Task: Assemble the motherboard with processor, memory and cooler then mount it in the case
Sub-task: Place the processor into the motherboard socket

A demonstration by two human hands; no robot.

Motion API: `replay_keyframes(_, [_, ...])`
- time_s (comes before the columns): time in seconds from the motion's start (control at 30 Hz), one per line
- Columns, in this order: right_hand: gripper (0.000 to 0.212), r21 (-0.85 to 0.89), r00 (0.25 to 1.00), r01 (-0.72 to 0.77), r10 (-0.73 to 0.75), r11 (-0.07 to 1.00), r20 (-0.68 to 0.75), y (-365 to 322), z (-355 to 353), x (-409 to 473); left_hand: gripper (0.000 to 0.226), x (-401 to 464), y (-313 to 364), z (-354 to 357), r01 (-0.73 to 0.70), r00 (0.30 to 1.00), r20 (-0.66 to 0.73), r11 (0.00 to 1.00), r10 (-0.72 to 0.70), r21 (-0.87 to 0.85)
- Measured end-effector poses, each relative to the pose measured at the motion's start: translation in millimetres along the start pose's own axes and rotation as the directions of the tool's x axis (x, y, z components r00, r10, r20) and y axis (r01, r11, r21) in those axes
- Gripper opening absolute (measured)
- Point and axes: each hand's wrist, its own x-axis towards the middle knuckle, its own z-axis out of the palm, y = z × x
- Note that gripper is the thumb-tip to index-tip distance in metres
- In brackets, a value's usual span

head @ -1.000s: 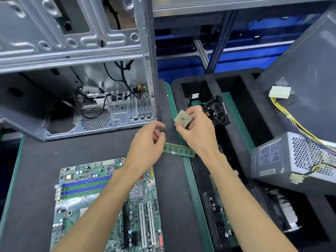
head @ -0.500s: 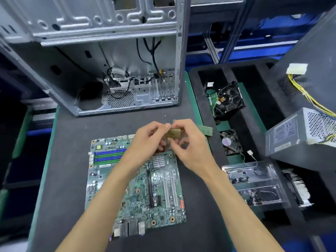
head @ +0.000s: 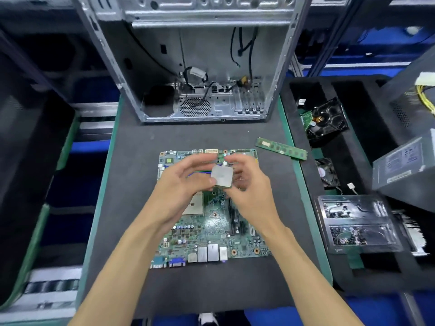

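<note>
Head view, looking down: we hold a small square silver-topped processor chip in the air between both hands, its metal lid facing up towards us. Our left hand grips its near-left edge, thumb against the side and the other fingers curved loosely past its far edge. Our right hand pinches the right edge, its fingers curled round the chip.

Directly beneath our fingers lies the green rectangular motherboard, flat on the dark grey mat of the table. Its pale beige square processor socket shows just below our left hand, partly covered by the palm. The board's silver and blue rear ports lie at the edge nearest us, behind our wrists.

Beyond our fingers and to the right, a long green memory stick rests on the mat just off the board's far right corner, apart from it. Further ahead stands the bare grey metal computer case, its open side towards us, black cables hanging inside.

Well to the right of our right hand a black foam tray holds a black hard drive, a small black cooling fan and a clear plastic packet of small parts. A grey metal power supply sits at the far right.
</note>
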Motion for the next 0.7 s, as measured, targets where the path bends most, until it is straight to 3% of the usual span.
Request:
replay_keyframes(0.1, [0.022,0.171,0.983,-0.185,0.184,0.968,0.024,-6,12,-7,0.05,-10,-5,-10,-0.049,0.999,-0.014,0.998,0.048,-0.044])
replay_keyframes(0.23, [0.027,0.451,0.943,-0.331,0.311,0.829,0.121,-12,17,-17,0.05,-20,-13,-20,-0.105,0.993,-0.052,0.993,0.102,-0.054])
replay_keyframes(0.4, [0.012,0.354,0.967,-0.251,0.253,0.901,0.04,-16,24,-24,0.036,-25,-25,-28,-0.095,0.995,-0.038,0.985,0.091,-0.143])
replay_keyframes(0.57, [0.014,0.348,0.967,-0.248,0.255,0.904,0.025,-17,28,-27,0.037,-29,-28,-38,-0.086,0.996,-0.004,0.973,0.087,-0.217])
replay_keyframes(0.63, [0.013,0.351,0.966,-0.25,0.259,0.902,0.023,-16,29,-27,0.036,-30,-27,-39,-0.097,0.995,0.009,0.974,0.101,-0.206])
replay_keyframes(0.7, [0.012,0.342,0.964,-0.258,0.267,0.903,0.024,-12,30,-27,0.037,-31,-26,-39,-0.133,0.991,0.001,0.987,0.133,-0.087])
